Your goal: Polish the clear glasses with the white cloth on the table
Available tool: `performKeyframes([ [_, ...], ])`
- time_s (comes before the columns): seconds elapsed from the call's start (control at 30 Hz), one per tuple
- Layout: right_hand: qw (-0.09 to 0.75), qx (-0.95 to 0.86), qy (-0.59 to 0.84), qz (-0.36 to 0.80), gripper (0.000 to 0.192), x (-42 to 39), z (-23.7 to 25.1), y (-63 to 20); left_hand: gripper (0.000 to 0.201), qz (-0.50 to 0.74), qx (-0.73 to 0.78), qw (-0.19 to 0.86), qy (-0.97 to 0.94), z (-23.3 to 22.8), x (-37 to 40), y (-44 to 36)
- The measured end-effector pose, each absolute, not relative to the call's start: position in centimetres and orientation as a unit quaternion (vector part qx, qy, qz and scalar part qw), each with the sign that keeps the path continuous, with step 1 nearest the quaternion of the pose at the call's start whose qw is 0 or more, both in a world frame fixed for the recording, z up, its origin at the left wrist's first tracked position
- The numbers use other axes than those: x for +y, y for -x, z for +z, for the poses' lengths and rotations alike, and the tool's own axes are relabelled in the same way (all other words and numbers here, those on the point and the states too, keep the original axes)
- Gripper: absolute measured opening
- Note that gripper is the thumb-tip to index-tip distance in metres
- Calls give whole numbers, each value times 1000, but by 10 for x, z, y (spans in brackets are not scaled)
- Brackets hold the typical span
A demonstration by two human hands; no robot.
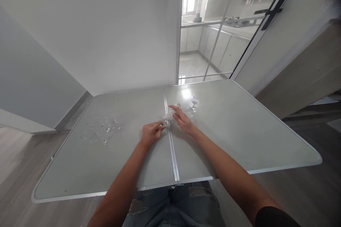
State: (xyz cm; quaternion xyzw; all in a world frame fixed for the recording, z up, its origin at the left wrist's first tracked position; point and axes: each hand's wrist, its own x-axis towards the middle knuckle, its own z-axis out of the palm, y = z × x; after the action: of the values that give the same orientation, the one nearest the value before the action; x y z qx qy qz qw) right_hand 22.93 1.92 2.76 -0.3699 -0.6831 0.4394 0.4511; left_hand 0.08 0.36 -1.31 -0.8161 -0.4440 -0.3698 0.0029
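My left hand point(151, 133) is closed, with a small shiny bit of clear glass point(161, 123) showing at its fingertips; it looks like part of a stemmed glass, mostly hidden. Just right of it, my right hand point(183, 118) grips a crumpled white cloth or tissue point(168, 116), its fingers curved around it. The cloth is close to the left fingertips; whether it touches the glass I cannot tell. Beyond the right hand, a clear stemmed glass point(194, 103) stands upright on the table.
Several clear glass pieces point(106, 128), seemingly stemmed glasses, cluster on the left of the pale folding table point(234, 124). A metal seam point(173, 156) runs down its middle. Behind it are a white wall point(119, 35) and a glazed door with a black handle point(274, 13).
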Motion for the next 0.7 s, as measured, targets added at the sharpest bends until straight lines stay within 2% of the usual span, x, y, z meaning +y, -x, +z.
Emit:
performKeyframes([
  [0.17, 342, -757, 357, 428, 51, 23, 28, -232, 20, -326, -436, 54, 837, -7, 1, 0],
  [0.3, 383, -711, 357, 470, 41, 23, 35, -238, 19, -333, -434, 22, 837, -3, 3, 4],
  [0.43, 462, -641, 351, 502, 46, 17, 39, -237, 20, -367, -419, -28, 830, -4, 3, 4],
  [0.5, 451, -661, 346, 490, 49, 15, 38, -235, 21, -361, -414, -20, 835, -5, 2, 2],
  [0.7, 344, -745, 350, 452, 48, 20, 35, -236, 21, -320, -410, 39, 853, -5, -1, 1],
])
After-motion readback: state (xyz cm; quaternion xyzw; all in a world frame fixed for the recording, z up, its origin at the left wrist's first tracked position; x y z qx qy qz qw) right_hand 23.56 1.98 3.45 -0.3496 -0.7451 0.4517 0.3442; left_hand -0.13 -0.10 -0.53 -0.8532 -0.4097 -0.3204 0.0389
